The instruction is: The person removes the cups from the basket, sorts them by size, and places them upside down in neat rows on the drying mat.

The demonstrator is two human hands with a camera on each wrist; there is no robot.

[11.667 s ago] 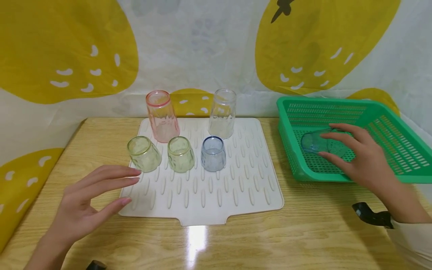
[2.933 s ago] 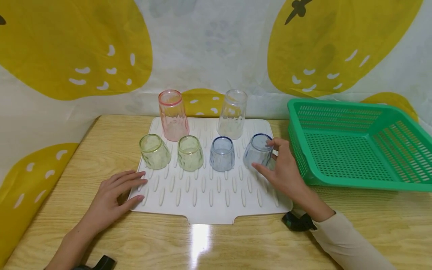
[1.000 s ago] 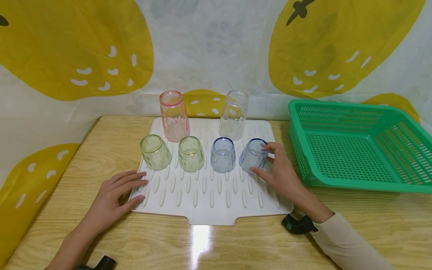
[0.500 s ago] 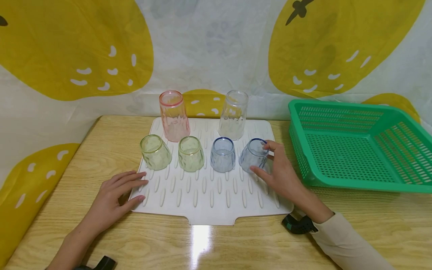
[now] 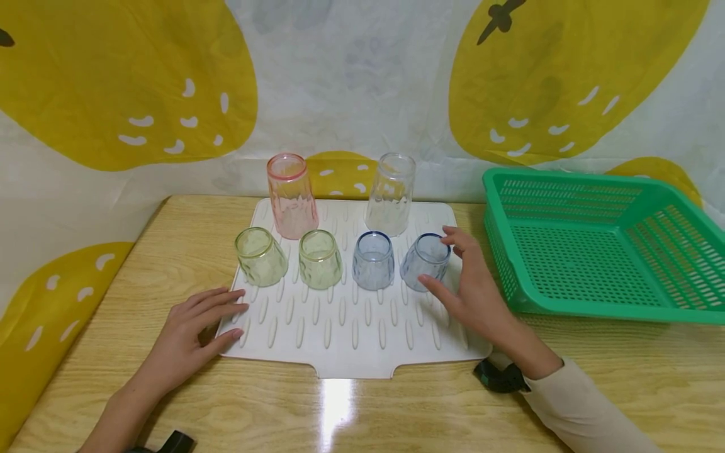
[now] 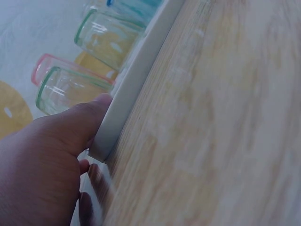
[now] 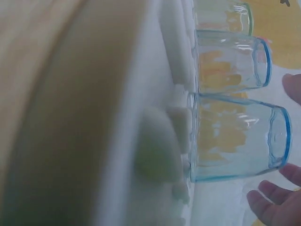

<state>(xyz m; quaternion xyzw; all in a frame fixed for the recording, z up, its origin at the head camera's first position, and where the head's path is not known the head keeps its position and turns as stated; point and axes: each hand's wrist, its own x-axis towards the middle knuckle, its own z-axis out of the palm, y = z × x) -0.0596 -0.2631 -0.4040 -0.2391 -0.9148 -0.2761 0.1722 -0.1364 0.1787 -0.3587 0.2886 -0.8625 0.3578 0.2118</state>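
Beside the right-hand blue glass (image 5: 425,262), my right hand (image 5: 477,290) has its fingers and thumb spread around it. In the right wrist view a gap shows between the thumb (image 7: 292,87) and that glass; the fingertips are close to its upper edge. The glass stands with its narrower end up on a white ribbed drying mat (image 5: 354,368). To its left are another blue glass (image 5: 373,261) and two green glasses (image 5: 320,260), one tilted-looking at the end. My left hand (image 5: 189,327) rests at the mat's left edge, fingers extended, thumb on its rim in the left wrist view.
Behind the short glasses stand a tall pink glass (image 5: 292,198) and a tall clear glass (image 5: 391,195). A green plastic basket (image 5: 617,311) with nothing in it sits on the wooden table (image 5: 255,409) to the right. A lemon-patterned cloth (image 5: 351,75) hangs behind.
The second blue glass came from the basket onto the mat, then shifted slightly left beside the first. Since half a second ago my right fingers have spread and let go of it. Left hand is still.
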